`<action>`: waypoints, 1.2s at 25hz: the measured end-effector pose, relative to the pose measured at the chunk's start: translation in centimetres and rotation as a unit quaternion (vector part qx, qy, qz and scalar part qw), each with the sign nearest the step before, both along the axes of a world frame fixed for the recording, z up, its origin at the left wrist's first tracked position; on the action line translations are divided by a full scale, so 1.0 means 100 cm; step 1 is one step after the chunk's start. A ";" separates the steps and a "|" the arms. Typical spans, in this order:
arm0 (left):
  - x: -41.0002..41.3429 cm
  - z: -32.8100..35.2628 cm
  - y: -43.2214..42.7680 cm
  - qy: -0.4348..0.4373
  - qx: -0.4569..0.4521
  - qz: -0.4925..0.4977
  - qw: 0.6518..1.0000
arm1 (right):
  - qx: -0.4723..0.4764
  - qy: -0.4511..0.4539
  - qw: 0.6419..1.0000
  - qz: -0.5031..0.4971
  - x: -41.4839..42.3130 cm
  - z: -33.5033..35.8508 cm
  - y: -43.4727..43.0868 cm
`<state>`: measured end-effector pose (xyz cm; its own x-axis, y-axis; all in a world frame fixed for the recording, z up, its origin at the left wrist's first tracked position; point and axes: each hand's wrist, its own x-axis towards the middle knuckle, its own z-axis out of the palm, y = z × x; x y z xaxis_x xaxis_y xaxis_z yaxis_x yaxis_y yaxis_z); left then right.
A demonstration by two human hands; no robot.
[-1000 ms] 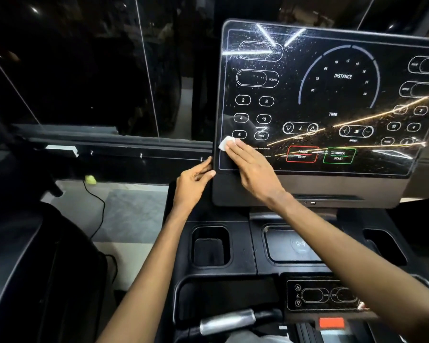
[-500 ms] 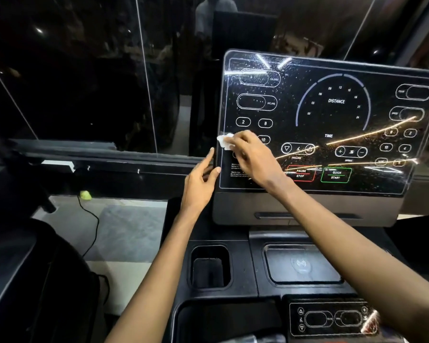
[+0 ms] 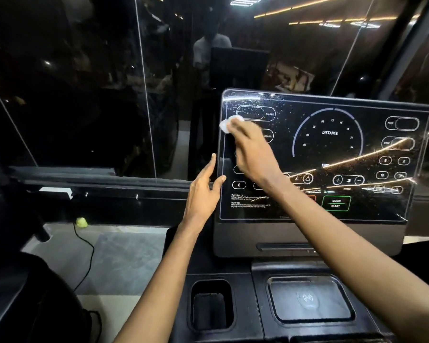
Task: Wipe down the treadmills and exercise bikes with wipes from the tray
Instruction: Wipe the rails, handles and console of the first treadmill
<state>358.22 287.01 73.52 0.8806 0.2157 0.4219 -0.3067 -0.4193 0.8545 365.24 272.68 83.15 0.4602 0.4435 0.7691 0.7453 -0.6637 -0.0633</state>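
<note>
On the far left, a black cable (image 3: 87,246) trails across the grey floor (image 3: 129,258), and a small yellow-green object (image 3: 81,222) lies at its upper end below a dark glass wall (image 3: 84,95).

The left hand (image 3: 203,194) reaches up to the left edge of the treadmill console (image 3: 307,235). Its fingers (image 3: 212,162) are straight and held together beside the frame, and the thumb touches the edge of the glass.

Just right of it, the white wipe (image 3: 225,125) sits in the upper left corner of the screen (image 3: 332,157), against the glass and under the tips of the right hand (image 3: 254,154). That hand's fingers (image 3: 240,129) are bunched over the wipe but blurred, so I cannot tell whether they pinch it or only press it flat.

On the screen, "CALORIE" sits beside the wipe and "INCLINE" below it. A "6" button is lower down, above two small paragraphs headed "Warm tips". In the centre, an arc marked 00 to 24 surrounds the word "DISTANCE". "TIME" is beneath it, then plus and minus buttons. A green-outlined button (image 3: 336,203) reads "QUICK START". Number buttons 8, 2 and 10 line the right side. Droplets or specks cover the glass.

Below the console are a cup holder (image 3: 209,288) and, to its right, a recessed pad (image 3: 308,299) with a wireless symbol.
</note>
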 end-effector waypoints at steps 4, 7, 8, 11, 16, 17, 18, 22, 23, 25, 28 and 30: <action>0.003 -0.001 0.004 0.002 0.021 0.001 1.000 | -0.063 0.026 0.994 -0.084 -0.002 -0.007 0.009; 0.001 0.001 0.004 0.013 0.026 0.005 1.000 | -0.094 0.039 0.987 -0.125 0.004 0.001 0.024; 0.001 0.001 0.005 0.015 0.030 0.007 0.999 | -0.112 0.027 0.985 -0.126 0.005 0.004 0.027; 0.000 0.002 0.006 0.016 0.030 0.005 0.999 | -0.079 0.027 0.983 -0.162 0.014 0.016 0.019; 0.007 0.017 0.005 0.007 0.042 0.015 0.999 | -0.056 0.040 0.985 -0.157 0.017 0.012 0.015; 0.009 0.018 0.004 0.009 0.042 0.020 0.999 | -0.067 0.030 0.986 -0.152 0.018 0.014 0.014; 0.010 0.019 0.003 0.009 0.037 0.023 0.999 | -0.063 0.028 0.986 -0.152 0.021 0.016 0.013; 0.010 0.022 -0.004 0.015 0.031 0.044 0.998 | -0.057 0.022 0.988 -0.140 0.022 0.016 0.022; 0.009 0.023 -0.006 0.018 0.027 0.044 0.999 | -0.064 0.012 0.988 -0.137 0.022 0.017 0.023; 0.006 0.022 -0.007 0.022 0.014 0.039 0.999 | -0.030 0.018 0.987 -0.155 0.025 0.019 0.016; 0.008 0.021 -0.007 0.024 0.010 0.041 0.999 | 0.049 0.068 0.979 -0.188 0.019 0.007 -0.004; 0.008 0.019 -0.008 0.035 0.022 0.057 0.998 | -0.018 0.060 0.986 -0.152 0.001 -0.021 -0.011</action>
